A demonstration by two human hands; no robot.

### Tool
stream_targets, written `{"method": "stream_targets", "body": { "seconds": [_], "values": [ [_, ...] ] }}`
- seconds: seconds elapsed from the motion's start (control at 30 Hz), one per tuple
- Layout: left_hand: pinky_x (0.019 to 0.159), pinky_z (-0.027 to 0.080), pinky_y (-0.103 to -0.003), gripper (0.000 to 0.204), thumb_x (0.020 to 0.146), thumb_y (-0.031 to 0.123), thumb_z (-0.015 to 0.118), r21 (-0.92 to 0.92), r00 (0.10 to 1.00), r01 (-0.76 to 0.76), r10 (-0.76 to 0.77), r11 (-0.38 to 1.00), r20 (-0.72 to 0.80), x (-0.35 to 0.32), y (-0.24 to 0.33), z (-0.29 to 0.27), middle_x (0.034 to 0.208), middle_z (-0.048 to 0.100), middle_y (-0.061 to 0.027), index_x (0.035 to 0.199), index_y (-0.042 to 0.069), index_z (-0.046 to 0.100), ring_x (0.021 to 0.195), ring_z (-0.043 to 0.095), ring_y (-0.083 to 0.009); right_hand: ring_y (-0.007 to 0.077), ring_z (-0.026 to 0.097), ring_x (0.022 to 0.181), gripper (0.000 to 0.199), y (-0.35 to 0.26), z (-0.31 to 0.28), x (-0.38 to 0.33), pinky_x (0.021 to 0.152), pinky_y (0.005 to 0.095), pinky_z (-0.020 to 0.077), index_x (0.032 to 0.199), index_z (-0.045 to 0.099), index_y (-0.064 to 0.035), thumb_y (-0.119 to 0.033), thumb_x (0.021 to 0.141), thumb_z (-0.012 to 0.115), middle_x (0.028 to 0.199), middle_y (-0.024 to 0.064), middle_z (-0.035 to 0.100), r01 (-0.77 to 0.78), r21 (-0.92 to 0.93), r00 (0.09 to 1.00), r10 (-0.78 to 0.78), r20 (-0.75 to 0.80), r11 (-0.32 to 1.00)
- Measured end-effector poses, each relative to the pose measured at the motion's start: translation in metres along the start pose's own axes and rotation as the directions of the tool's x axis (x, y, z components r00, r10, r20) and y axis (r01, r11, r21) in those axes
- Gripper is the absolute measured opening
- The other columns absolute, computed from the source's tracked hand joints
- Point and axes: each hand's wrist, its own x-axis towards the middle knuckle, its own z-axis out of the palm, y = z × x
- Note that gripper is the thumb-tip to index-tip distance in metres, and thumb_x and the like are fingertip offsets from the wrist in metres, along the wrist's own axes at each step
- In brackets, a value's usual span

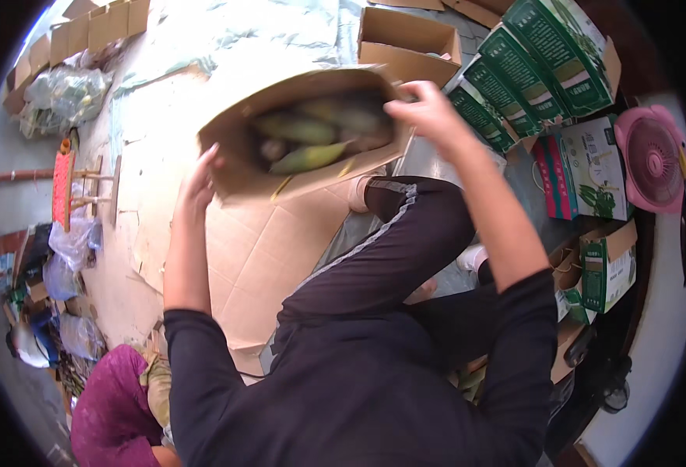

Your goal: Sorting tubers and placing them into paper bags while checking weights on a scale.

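The box (238,185), likely stiff but heavy with vegetables (308,158), is aptly pinched at its ends by left hand (203,177) and right hand (430,115).

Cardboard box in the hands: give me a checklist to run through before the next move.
1. Left hand on the cardboard box: ok, it holds the left end.
2. Right hand on the box: ok, it grips the right end near the upper corner.
3. Box closed: not ok, its mouth is open and faces the camera.
4. Contents inside: ok, long green produce lies within the walls; blur hides details.
5. Flat cardboard sheet on the floor: ok, spread out in front of the person.
6. Held box clear of the open carton beyond it: cannot tell, they overlap in this view.
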Motion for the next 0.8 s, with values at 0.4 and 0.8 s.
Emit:
{"method": "stream_targets", "body": {
  "seconds": [0.4,0.8],
  "values": [
    [0.076,0.047,-0.036,0.071,0.084,0.024,0.068,0.160,0.771,0.213,-0.065,0.964,-0.633,-0.096,-0.119,-0.265,0.099,0.061,-0.0085,0.139,0.001,0.029,0.088,0.055,-0.0183,0.0294,0.058,0.098,0.075,0.009,0.236,-0.057,0.087,0.0375,0.0468,0.137,0.031,-0.0006,-0.021,0.076,0.069,0.112,0.0194,0.058,-0.270,-0.178,0.606,0.311,0.733,0.946],
    [0.086,0.047,-0.038,0.049,0.074,0.013,0.071,0.573,0.643,0.258,0.304,0.778,-0.703,-0.078,-0.165,-0.292,0.108,0.062,-0.0181,0.116,-0.003,0.053,0.097,0.060,-0.0296,0.0293,0.060,0.100,0.044,-0.049,0.146,-0.026,0.087,0.0359,0.0467,0.123,0.052,-0.0036,-0.024,0.084,0.059,0.108,0.0163,0.063,0.263,-0.091,0.786,-0.158,0.598,0.961]
  ]
}}
